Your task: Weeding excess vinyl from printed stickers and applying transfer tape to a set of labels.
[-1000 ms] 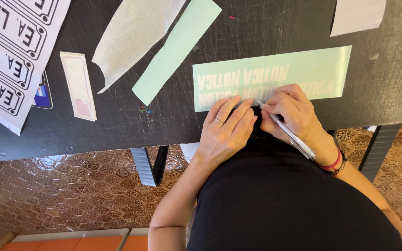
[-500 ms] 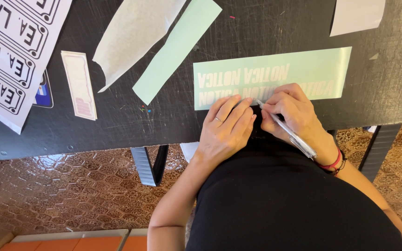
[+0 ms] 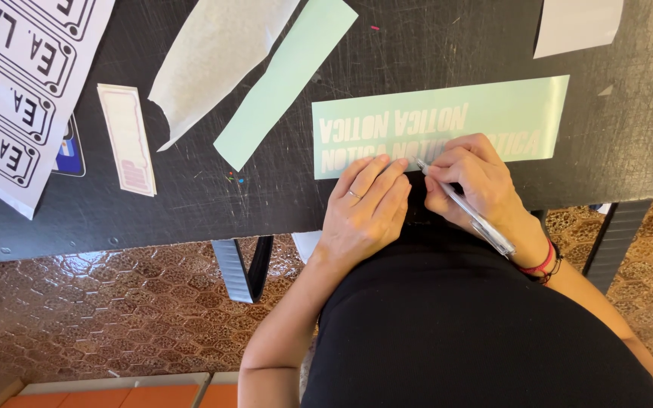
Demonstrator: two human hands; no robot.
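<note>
Head view: the mint vinyl sheet point(image 3: 440, 125) lies at the counter's point(image 3: 266, 204) near edge, unmoved over the last second. The left hand point(image 3: 364, 211) stays flat, fingers extended, pressing its lower edge. The right hand point(image 3: 478, 181) keeps gripping a weeding tool point(image 3: 466, 210), tip at the lettering.

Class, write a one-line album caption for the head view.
Left hand steadies a mint vinyl sheet while right hand works a pen-like tool on it.
</note>
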